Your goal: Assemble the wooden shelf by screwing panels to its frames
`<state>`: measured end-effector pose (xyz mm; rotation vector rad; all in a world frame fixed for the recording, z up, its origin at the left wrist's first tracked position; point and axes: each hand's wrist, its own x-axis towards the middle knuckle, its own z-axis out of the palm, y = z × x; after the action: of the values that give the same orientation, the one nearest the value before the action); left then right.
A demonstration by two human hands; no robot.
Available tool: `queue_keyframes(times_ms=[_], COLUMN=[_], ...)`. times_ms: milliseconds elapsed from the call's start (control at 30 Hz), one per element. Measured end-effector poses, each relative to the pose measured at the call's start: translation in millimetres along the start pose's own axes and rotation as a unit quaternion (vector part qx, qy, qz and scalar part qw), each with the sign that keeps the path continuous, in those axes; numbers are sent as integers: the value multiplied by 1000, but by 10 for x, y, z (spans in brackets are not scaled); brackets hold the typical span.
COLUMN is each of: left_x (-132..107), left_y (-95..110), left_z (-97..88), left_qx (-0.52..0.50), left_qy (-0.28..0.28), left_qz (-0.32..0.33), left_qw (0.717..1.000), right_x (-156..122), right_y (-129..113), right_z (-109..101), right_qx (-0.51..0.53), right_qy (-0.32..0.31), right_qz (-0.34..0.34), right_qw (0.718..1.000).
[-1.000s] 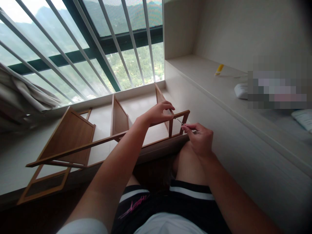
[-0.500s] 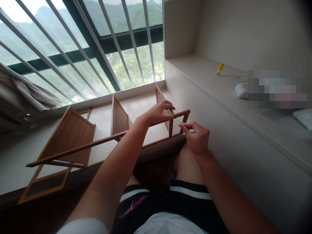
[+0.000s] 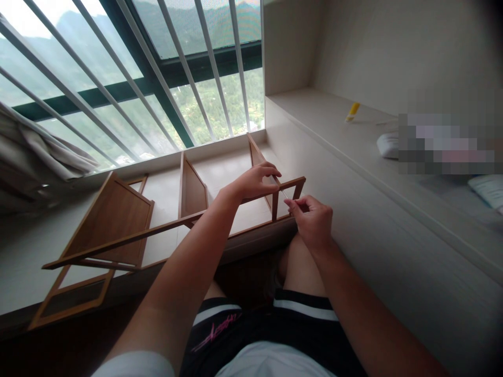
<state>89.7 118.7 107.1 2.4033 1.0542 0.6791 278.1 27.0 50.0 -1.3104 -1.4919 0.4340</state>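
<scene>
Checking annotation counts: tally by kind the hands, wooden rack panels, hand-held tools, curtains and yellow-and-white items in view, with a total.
Hands: 2, left hand and right hand
Wooden rack panels: 3
Thin metal tool: 1, in the right hand
Curtain: 1
Yellow-and-white item: 1
Total: 8

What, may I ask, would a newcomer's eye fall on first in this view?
Probably the bright barred window filling the upper left, with green slopes outside. Below it, a brown wooden frame stretches along the sill; near its right end, the left hand touches it and the right hand pinches a thin tool. A small yellow item stands out on the pale ledge at right.
</scene>
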Motion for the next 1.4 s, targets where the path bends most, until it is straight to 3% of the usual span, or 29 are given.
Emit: queue_keyframes(times_ms=[133, 267, 333, 533, 967, 1267, 1400], left_x=[-7, -7, -4, 1, 0, -1, 3], left_y=[15, 30, 32, 13, 8, 0, -8], left_z=[-7, -15, -17, -16, -17, -15, -13], left_qx=[1, 2, 3, 2, -1, -3, 1], left_qy=[0, -5, -5, -8, -7, -7, -12], left_qz=[-3, 0, 0, 1, 0, 4, -4], left_qw=[1000, 1000, 1000, 1000, 1000, 1000, 1000], right_x=[-5, -38, -53, -64, -77, -112, -122], right_y=[-52, -111, -130, -131, -138, -91, -50], right_z=[77, 179, 205, 188, 200, 235, 216], right_qx=[163, 365, 404, 403, 499, 476, 410], right_qy=[-55, -122, -122, -103, -119, -102, -89], right_qz=[128, 257, 278, 266, 261, 216, 181], right_qw=[977, 887, 863, 870, 818, 846, 889])
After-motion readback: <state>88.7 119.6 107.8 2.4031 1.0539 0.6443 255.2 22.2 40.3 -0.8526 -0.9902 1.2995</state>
